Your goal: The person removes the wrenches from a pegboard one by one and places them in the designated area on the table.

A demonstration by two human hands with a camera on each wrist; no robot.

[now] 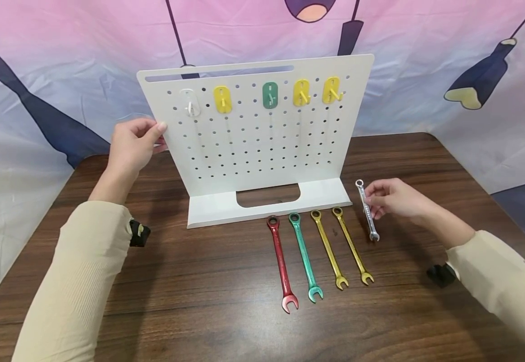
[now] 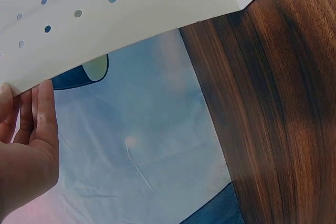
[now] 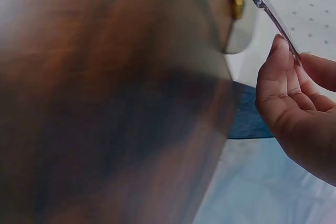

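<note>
A white pegboard stand (image 1: 253, 136) stands upright on the table, with a row of hooks along its upper part. My left hand (image 1: 133, 143) pinches the board's left edge between thumb and fingers; the left wrist view shows the left hand (image 2: 34, 135) at that same edge. To the right of the stand, my right hand (image 1: 393, 198) pinches a silver combination wrench (image 1: 367, 210) by its shaft, ring end up. In front of the stand lie a red wrench (image 1: 281, 261), a green wrench (image 1: 305, 256) and two gold wrenches (image 1: 329, 249), ring ends toward the board.
The hooks are a white hook (image 1: 191, 103), a green hook (image 1: 270, 95) and several yellow ones, such as the yellow hook (image 1: 222, 99) at left. Beneath everything is a dark wooden table (image 1: 208, 301). A patterned cloth (image 1: 108, 50) hangs behind it.
</note>
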